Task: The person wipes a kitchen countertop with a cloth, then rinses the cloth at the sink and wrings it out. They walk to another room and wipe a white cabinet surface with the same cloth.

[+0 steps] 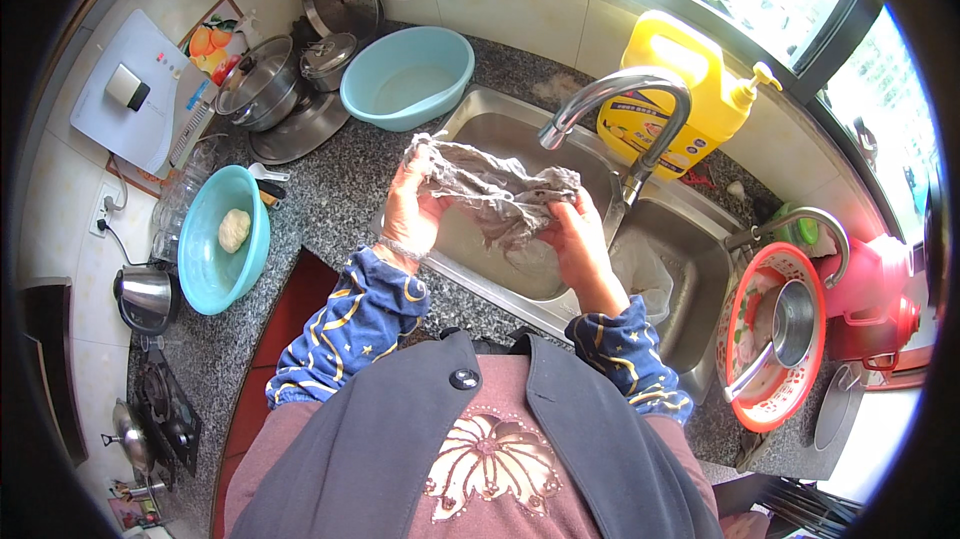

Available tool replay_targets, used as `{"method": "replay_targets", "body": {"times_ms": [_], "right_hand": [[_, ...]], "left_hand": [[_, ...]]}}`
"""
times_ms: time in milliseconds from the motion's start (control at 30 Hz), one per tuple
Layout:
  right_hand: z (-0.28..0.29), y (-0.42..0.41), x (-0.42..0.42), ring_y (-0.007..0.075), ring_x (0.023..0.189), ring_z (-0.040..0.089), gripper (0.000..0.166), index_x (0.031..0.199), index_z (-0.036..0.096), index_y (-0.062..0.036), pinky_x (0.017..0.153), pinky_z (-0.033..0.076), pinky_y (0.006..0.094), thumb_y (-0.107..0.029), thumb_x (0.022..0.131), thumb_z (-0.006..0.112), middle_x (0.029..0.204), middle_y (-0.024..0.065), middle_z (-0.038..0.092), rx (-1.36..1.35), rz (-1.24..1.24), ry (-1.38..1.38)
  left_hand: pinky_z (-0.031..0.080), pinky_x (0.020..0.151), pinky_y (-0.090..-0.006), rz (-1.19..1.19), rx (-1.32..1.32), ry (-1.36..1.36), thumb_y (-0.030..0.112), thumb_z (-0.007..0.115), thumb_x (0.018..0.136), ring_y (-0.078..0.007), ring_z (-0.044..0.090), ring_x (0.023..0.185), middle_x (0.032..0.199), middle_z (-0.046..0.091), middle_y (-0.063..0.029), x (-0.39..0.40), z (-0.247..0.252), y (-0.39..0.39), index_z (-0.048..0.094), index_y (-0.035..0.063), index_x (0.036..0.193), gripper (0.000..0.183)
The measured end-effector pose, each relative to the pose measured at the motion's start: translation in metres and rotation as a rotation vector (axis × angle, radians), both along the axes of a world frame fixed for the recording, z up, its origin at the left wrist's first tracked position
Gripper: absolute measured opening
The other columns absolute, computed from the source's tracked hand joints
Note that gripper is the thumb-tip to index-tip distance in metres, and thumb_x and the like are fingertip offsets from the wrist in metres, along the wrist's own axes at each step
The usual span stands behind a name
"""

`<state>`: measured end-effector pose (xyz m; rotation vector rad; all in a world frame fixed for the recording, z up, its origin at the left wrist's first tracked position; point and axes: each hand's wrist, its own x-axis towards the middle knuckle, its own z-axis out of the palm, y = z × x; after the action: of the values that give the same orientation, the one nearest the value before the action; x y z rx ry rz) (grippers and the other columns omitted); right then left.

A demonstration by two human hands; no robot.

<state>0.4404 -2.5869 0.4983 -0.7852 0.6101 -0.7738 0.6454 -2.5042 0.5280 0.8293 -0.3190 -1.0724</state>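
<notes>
A worn grey cloth [499, 190] is stretched between my two hands, crumpled and frayed along its lower edge. My left hand [412, 209] grips its left end, and my right hand [577, 239] holds the right end. Both hands are above the left basin of a stainless steel double sink [510, 284]. A chrome gooseneck faucet [660, 89] arches over the sink just beyond the cloth; no water stream shows from its spout. In the right basin lies a translucent plastic bag [646, 280], partly hidden by my right sleeve.
A light blue basin [409, 115] stands behind the sink. Left, a turquoise basin [199, 261] holds a dough ball [234, 231]. A yellow detergent jug [667, 104] stands behind the faucet. Right of the sink, a red-rimmed enamel basin [806, 269] contains a metal ladle [795, 325].
</notes>
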Motion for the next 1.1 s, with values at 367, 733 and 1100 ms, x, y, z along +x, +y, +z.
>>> {"method": "replay_targets", "body": {"times_ms": [367, 733, 1100], "right_hand": [[0.016, 0.004, -0.016, 0.024, 0.111, 0.06, 0.029, 0.123, 0.052, -0.0043, 0.098, 0.048, 0.0424, -0.014, 0.095, 0.053, 0.119, 0.0117, 0.062, 0.004, 0.062, -0.287], [0.024, 0.019, -0.035, 0.0099, 0.109, 0.056, 0.037, 0.125, 0.06, -0.0063, 0.099, 0.041, 0.0303, -0.015, 0.09, 0.069, 0.118, 0.0013, 0.064, -0.206, 0.303, -0.032], [-0.027, 0.02, -0.009, 0.0148, 0.105, 0.06, 0.032, 0.125, 0.055, -0.0079, 0.092, 0.047, 0.0331, -0.024, 0.098, 0.058, 0.118, 0.0028, 0.061, 0.172, 0.31, -0.021]], "left_hand": [[0.05, 0.093, -0.0433, 0.074, -0.092, 0.043, 0.042, 0.05, 0.099, -0.0232, 0.06, 0.11, 0.121, 0.062, -0.0052, 0.01, 0.009, 0.001, 0.055, 0.0115, 0.128, 0.042], [0.045, 0.099, -0.0499, 0.067, -0.158, 0.13, 0.041, 0.047, 0.101, -0.0261, 0.058, 0.113, 0.123, 0.061, -0.0074, 0.021, 0.006, 0.002, 0.053, 0.0118, 0.13, 0.042], [0.049, 0.096, -0.0414, -0.124, -0.151, -0.355, 0.033, 0.056, 0.098, -0.0235, 0.061, 0.109, 0.122, 0.061, -0.0101, -0.005, 0.03, 0.01, 0.048, 0.0045, 0.135, 0.047]]}}
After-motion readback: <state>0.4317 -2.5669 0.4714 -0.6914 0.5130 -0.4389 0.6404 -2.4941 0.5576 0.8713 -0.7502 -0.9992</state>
